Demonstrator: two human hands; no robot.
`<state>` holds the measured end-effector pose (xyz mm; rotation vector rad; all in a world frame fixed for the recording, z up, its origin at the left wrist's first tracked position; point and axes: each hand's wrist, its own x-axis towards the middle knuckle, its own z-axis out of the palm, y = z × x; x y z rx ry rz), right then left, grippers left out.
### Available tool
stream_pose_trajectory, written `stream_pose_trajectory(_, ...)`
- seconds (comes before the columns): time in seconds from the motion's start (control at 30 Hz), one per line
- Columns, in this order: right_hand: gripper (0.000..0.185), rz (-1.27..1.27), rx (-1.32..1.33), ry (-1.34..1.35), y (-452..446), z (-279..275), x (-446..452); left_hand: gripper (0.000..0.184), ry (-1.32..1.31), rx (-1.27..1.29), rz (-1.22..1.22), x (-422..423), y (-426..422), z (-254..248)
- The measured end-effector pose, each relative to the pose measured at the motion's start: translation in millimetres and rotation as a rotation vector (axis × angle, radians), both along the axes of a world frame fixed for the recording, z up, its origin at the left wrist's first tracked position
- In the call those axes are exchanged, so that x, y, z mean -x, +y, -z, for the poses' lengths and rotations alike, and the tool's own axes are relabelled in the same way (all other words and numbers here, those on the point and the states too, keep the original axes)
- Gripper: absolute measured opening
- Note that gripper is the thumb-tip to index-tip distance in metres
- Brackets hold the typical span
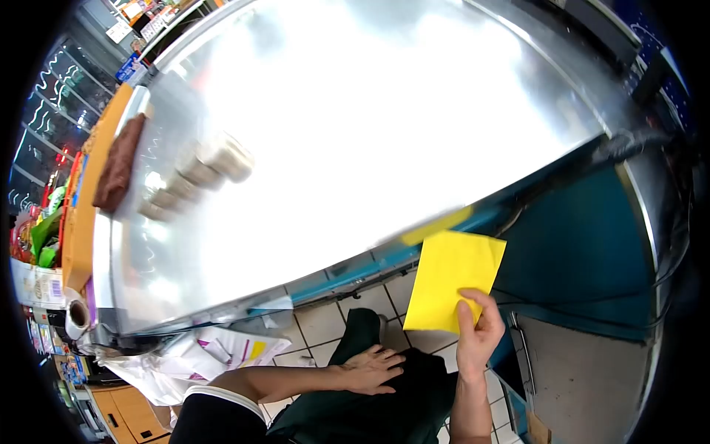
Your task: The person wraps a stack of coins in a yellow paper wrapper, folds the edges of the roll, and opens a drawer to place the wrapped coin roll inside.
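Head view, nearest first: the left hand (367,368) lies palm down on dark clothing (340,411) over the lap, on the near side of the bench, its fingers slightly spread. Also on the near side of the bench, farther right, the right hand (481,337) pinches a yellow sheet (452,281) by its lower right part, thumb over the face. This sheet is bright, plain and even in colour, four-sided with straight edges, thin and nearly flat, and tilted a little. It is held up just before the near edge of the bench, where a paler yellow patch (438,225) shows; I cannot tell whether that is a reflection. Pale floor tiles (367,305) show below the bench. The bench (355,148) itself is shiny and glaring white. Toward its left end runs a row of small pale things (226,157), blurred, and along its left rim lies a long brown thing (120,163).
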<state>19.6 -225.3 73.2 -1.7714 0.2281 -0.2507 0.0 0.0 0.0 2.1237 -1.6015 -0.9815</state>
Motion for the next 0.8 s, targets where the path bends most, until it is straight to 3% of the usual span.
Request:
stream_pose_trajectory(0.1,0.065,0.158,-0.234,0.036,13,-32,-14,0.053,0.062,-0.125,-0.018,-13,-9,-13)
stream_pose_trajectory(0.17,0.067,0.195,-0.662,0.104,35,-54,-5,0.052,0.063,-0.09,-0.061,0,11,-25)
stream_pose_trajectory(0.3,0.068,0.201,-0.743,0.247,48,-101,14,0.058,0.011,-0.081,-0.13,12,22,-27)
stream_pose_trajectory(0.33,0.047,0.216,-0.719,0.245,51,-115,19,0.063,0.085,-0.173,-0.239,6,18,-43)
stream_pose_trajectory(0.37,0.047,0.207,-0.71,0.249,51,-123,28,0.066,0.22,-0.259,-0.332,6,18,-42)
stream_pose_trajectory(0.43,0.022,0.082,-0.551,0.291,45,-142,42,0.066,0.751,-0.256,-0.718,13,13,-28)
stream_pose_trajectory(0.47,0.009,0.154,-0.534,0.29,48,-162,44,0.066,0.77,-0.243,-0.724,26,11,-40)
stream_pose_trajectory(0.53,0.009,0.138,-0.44,0.303,41,-186,53,0.065,1.313,0.002,-0.95,26,0,-127)
stream_pose_trajectory(0.57,0.009,0.125,-0.364,0.303,38,-200,58,0.065,1.326,0.013,-0.956,26,-6,-166)
stream_pose_trajectory(0.63,0.01,0.11,-0.303,0.317,36,-232,60,0.064,1.739,0.281,-1.169,20,-11,-232)
stream_pose_trajectory(0.7,0.012,0.038,-0.167,0.326,30,-255,64,0.062,1.8,0.544,-1.127,12,-1,-269)
stream_pose_trajectory(0.73,0.011,-0.024,-0.057,0.335,29,-266,64,0.062,1.657,0.597,-1.024,5,5,-280)
stream_pose_trajectory(0.77,0.011,-0.028,-0.042,0.34,31,-283,61,0.038,1.406,0.643,-1.182,6,-1,-295)
stream_pose_trajectory(0.8,0.012,-0.085,0.007,0.355,35,-300,56,0.031,1.22,0.569,-1.209,-5,1,-319)
